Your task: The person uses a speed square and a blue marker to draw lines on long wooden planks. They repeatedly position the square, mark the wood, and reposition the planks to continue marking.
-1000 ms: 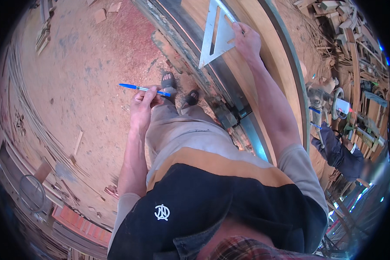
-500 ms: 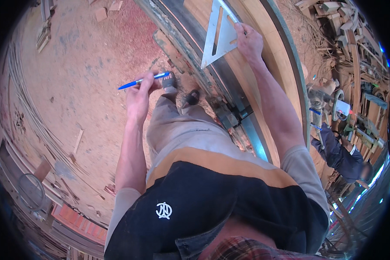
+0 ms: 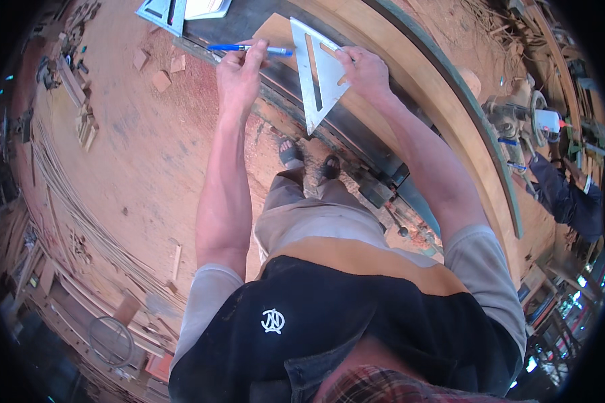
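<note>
The person's left hand (image 3: 238,70) is closed around a blue pen (image 3: 249,48), gripping it between thumb and fingers so that the pen lies nearly level, its tip pointing toward the right. The right hand (image 3: 364,67) is clamped on 1 edge of a metal triangular square (image 3: 318,70), fingers curled over its upper right side. The 2 hands are near each other but apart, with the square's open middle between them. The square sits tilted, 1 corner pointing down toward the floor, and its upper part lies against a pale wooden board (image 3: 410,74) that curves across the top right of the view. Whether the pen tip touches the board or the square cannot be told.

Under the board runs a dark metal machine bed (image 3: 376,151), and the person's 2 sandalled feet (image 3: 307,158) stand just beside it on a floor covered in reddish sawdust (image 3: 148,154). A second metal square (image 3: 161,12) lies at the top edge, next to a light sheet (image 3: 205,7). Small wood offcuts (image 3: 161,74) are scattered on the floor to the left, and thin long strips (image 3: 81,215) lie in a sweep further left. No bin or box near the hands shows any contents.

At the far right another person in a dark blue sleeve (image 3: 568,198) works at a cluttered bench (image 3: 538,121).
</note>
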Motion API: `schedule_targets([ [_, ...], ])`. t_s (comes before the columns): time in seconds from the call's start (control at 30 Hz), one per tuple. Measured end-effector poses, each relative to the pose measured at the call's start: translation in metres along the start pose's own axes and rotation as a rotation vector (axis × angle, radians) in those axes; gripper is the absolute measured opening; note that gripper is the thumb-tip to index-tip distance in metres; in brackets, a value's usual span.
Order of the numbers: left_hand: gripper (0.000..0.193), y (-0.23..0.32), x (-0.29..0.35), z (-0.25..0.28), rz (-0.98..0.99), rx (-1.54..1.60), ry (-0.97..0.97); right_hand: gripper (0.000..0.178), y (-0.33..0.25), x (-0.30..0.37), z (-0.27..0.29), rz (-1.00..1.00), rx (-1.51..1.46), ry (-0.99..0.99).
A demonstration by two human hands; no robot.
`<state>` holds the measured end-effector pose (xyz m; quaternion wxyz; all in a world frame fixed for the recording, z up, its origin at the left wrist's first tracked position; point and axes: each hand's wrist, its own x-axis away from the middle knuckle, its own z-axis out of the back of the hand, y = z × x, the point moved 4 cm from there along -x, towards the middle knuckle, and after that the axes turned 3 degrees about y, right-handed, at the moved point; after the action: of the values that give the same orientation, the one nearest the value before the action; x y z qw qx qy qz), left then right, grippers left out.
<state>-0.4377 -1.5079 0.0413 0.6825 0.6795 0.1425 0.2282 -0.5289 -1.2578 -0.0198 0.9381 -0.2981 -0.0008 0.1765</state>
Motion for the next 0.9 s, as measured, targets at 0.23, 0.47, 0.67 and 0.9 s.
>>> schedule_targets([
  [0.23, 0.077, -0.003, 0.026, 0.029, -0.151, -0.15, 0.157, 0.042, 0.01, 0.001, -0.013, 0.02, -0.053, -0.027],
  [0.47, 0.04, 0.007, 0.033, 0.036, 0.087, 0.42, -0.03, 0.038, 0.012, -0.012, -0.01, 0.089, 0.013, -0.009],
  [0.67, 0.032, 0.005, 0.007, 0.041, -0.107, -0.226, 0.102, 0.029, 0.014, -0.001, -0.013, 0.101, -0.087, -0.081],
  [0.9, 0.037, 0.001, -0.028, -0.005, -0.084, -0.107, -0.023, 0.041, 0.0, 0.002, -0.002, 0.046, 0.015, 0.036],
])
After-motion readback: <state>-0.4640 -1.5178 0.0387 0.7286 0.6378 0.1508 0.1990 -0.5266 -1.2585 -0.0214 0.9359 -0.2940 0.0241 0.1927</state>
